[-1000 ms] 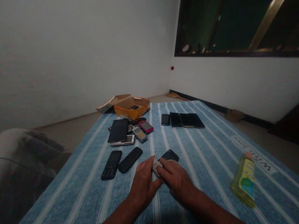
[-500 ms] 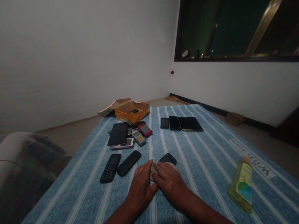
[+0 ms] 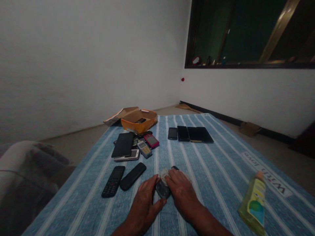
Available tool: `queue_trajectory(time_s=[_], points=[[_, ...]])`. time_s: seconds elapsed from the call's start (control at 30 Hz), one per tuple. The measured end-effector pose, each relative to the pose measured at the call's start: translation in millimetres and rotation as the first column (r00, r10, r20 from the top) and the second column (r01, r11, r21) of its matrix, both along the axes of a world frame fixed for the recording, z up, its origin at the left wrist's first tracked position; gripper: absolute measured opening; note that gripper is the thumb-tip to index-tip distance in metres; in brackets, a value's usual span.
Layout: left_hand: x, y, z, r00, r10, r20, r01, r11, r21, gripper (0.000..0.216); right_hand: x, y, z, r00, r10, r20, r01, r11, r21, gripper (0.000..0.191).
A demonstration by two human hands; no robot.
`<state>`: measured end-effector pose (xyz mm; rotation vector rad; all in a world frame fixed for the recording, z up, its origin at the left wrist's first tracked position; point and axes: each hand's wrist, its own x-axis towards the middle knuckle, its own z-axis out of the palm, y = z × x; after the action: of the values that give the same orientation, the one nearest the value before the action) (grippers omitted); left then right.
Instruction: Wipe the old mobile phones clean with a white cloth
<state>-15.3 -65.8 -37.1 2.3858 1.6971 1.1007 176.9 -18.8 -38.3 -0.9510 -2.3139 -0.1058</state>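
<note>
A dark mobile phone (image 3: 162, 190) lies tilted on the striped cloth in front of me, with its far end showing just past my fingers. My left hand (image 3: 145, 198) grips its near left edge between thumb and fingers. My right hand (image 3: 182, 190) presses a crumpled pale wiping cloth (image 3: 164, 175) onto the phone's face, covering most of it. Left of my hands lie a black keypad phone (image 3: 113, 182) and a dark, smooth phone-shaped piece (image 3: 133, 176).
Behind them is a pile with a black tablet-like phone (image 3: 123, 145), a blue keypad phone (image 3: 144, 149) and a pink phone (image 3: 151, 140). An open orange box (image 3: 140, 126) stands at the back. Several dark phones (image 3: 183, 133) form a row. A yellow-green bottle (image 3: 253, 205) lies right.
My right hand has slid the wiping cloth toward the phone's far end, baring its near end. My fingers have moved apart from each other, and the view has tilted slightly up.
</note>
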Motion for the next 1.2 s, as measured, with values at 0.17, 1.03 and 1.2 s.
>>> queue_trajectory(time_s=[0.17, 1.03, 1.2], points=[[-2, -1, -2.3, 1.000, 0.004, 0.009, -0.004, 1.000, -0.001, 0.063, -10, -7, -2.2, 0.999, 0.042, -0.017, -0.042, 0.999, 0.002, 0.037], [8, -5, 14.6, 1.000, 0.002, 0.026, -0.001, 0.999, -0.052, 0.060, 1, 6, -5.9, 0.998, 0.065, -0.005, -0.065, 0.998, -0.014, 0.036], [9, -6, 15.3, 0.999, 0.019, 0.039, -0.014, 0.993, -0.120, 0.060, 14, 17, -4.6, 0.998, -0.050, -0.036, 0.050, 0.999, -0.019, 0.038]])
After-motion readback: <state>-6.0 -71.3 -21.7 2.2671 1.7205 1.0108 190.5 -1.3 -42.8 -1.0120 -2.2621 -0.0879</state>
